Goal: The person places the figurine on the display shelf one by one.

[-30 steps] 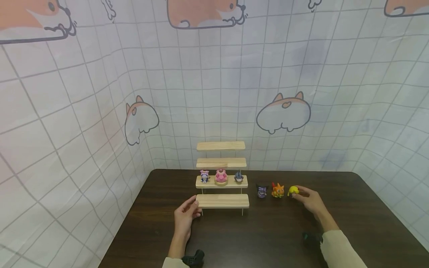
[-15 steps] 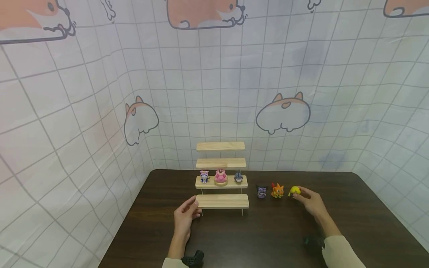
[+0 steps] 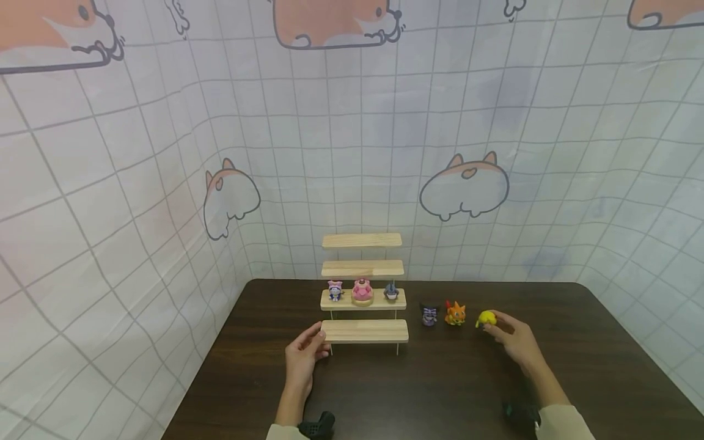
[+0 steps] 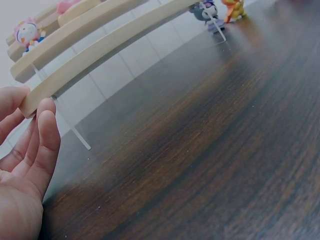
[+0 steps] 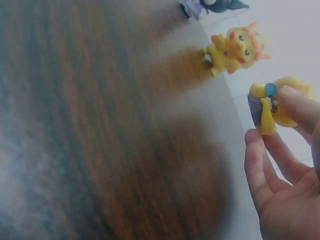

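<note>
My left hand (image 3: 301, 360) pinches the left end of the lowest shelf (image 3: 365, 330) of a wooden tiered stand, thumb on top and fingers beneath, as the left wrist view also shows. At the right, my right hand (image 3: 515, 340) pinches a small yellow figurine (image 5: 272, 102) between thumb and fingers; it shows a dark underside and a blue round spot. An orange figurine (image 3: 455, 313) and a dark purple figurine (image 3: 429, 315) stand on the table left of that hand. On the second shelf sit a pink-and-white figurine (image 3: 335, 291), a pink figurine (image 3: 362, 292) and a grey figurine (image 3: 391, 291).
Two upper shelves (image 3: 362, 267) of the stand bear nothing. Thin metal legs (image 4: 75, 127) hold the lowest shelf above the dark wooden table (image 3: 440, 391). A white gridded curtain (image 3: 363, 134) with dog drawings hangs behind and at both sides.
My right hand has drawn slightly toward me and to the right with the yellow figurine, which has turned in the fingers. The left hand keeps its hold on the shelf.
</note>
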A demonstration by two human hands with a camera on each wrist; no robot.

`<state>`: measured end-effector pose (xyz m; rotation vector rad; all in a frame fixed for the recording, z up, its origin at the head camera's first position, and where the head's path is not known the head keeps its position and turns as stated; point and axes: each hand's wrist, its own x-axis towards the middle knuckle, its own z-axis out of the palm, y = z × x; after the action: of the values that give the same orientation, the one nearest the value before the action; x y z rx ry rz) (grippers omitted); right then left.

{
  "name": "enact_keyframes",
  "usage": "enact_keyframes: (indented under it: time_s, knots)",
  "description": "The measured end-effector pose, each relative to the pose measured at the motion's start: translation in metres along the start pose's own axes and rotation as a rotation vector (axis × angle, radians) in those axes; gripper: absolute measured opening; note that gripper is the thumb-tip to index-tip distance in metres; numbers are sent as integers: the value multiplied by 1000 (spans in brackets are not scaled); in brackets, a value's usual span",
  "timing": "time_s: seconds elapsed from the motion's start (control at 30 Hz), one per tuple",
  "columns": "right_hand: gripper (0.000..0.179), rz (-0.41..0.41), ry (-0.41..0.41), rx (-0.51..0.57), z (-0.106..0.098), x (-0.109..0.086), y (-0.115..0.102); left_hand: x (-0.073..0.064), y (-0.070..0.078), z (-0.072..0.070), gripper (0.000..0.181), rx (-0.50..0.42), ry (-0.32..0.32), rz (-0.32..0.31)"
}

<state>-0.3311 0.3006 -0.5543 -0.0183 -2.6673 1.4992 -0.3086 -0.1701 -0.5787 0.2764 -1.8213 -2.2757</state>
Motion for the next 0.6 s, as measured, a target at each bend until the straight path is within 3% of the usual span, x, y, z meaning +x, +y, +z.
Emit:
enact_keyframes:
  time_s: [0.6]
  knots:
    - [62, -109, 25, -48, 2, -25, -29, -1, 0, 0, 40, -1, -12, 9]
